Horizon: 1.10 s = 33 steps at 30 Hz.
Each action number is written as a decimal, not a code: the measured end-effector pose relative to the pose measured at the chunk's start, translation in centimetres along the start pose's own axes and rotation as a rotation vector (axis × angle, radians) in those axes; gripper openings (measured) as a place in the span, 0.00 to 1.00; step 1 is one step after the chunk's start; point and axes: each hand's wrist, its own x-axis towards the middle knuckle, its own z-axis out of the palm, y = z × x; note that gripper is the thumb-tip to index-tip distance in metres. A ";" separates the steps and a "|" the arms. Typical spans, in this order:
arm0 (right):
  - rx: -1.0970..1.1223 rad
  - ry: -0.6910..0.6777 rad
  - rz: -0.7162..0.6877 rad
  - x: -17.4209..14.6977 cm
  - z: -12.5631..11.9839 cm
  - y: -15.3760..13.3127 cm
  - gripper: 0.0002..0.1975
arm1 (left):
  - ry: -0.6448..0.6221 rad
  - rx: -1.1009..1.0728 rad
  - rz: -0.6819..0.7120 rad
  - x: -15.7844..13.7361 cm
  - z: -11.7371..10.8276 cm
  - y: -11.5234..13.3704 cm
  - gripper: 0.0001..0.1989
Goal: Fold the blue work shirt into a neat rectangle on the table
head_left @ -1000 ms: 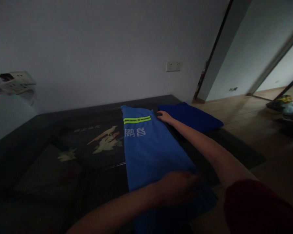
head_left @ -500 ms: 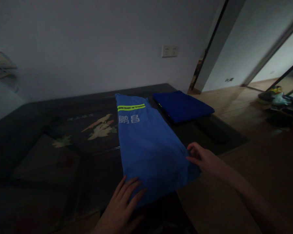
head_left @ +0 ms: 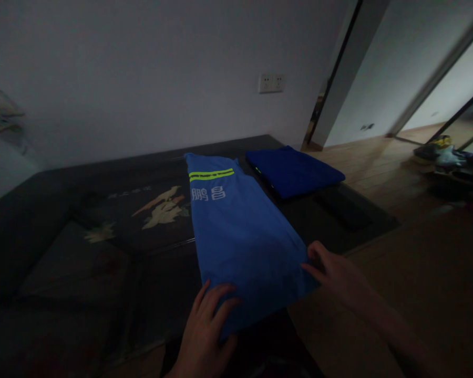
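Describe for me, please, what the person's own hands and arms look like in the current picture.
The left hand and right hand are both bare, without gloves, and no ring shows on the fingers. The right forearm is uncovered as far as it shows, with no watch visible. No sleeve can be made out in the dim light.
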 end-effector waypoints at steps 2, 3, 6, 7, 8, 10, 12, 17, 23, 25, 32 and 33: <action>-0.001 0.001 -0.017 -0.1 0.1 -0.1 0.07 | -0.029 0.007 -0.015 0.1 -0.1 0.0 0.27; 0.009 0.002 -0.027 -0.1 0.1 -0.1 0.07 | -0.037 0.016 -0.013 0.2 -0.2 0.0 0.28; 0.097 0.025 -0.039 0.2 -0.2 -0.3 0.07 | -0.035 0.057 -0.011 0.3 0.0 0.0 0.28; 0.150 0.030 -0.040 0.4 -0.5 -0.5 0.08 | -0.032 0.070 -0.004 0.3 0.0 0.0 0.27; 0.216 0.032 -0.039 0.6 -0.8 -0.7 0.08 | -0.028 0.083 0.002 0.3 0.1 -0.1 0.26; 0.378 0.039 -0.017 1.0 -1.5 -1.3 0.11 | -0.024 0.104 0.020 0.3 0.2 -0.2 0.24; 0.570 0.059 0.032 1.4 -2.3 -2.0 0.14 | -0.020 0.117 0.022 0.3 0.2 -0.3 0.24; 0.966 0.043 0.147 2.2 -3.4 -3.8 0.20 | 0.043 0.060 -0.012 0.0 0.1 -0.5 0.25; 0.930 0.080 0.111 2.6 -3.5 -3.2 0.19 | 0.080 0.003 0.032 -0.7 0.0 -0.6 0.28; 0.845 0.079 0.108 2.3 -3.5 -2.3 0.18 | 0.081 -0.019 0.044 -0.8 -0.1 -0.7 0.28; 0.517 -0.025 0.069 0.8 -2.3 0.4 0.14 | 0.054 0.012 0.124 -1.0 -0.3 -1.1 0.26; 0.454 -0.010 0.039 0.7 -1.9 0.6 0.13 | 0.045 0.034 0.148 -1.1 -0.3 -1.3 0.27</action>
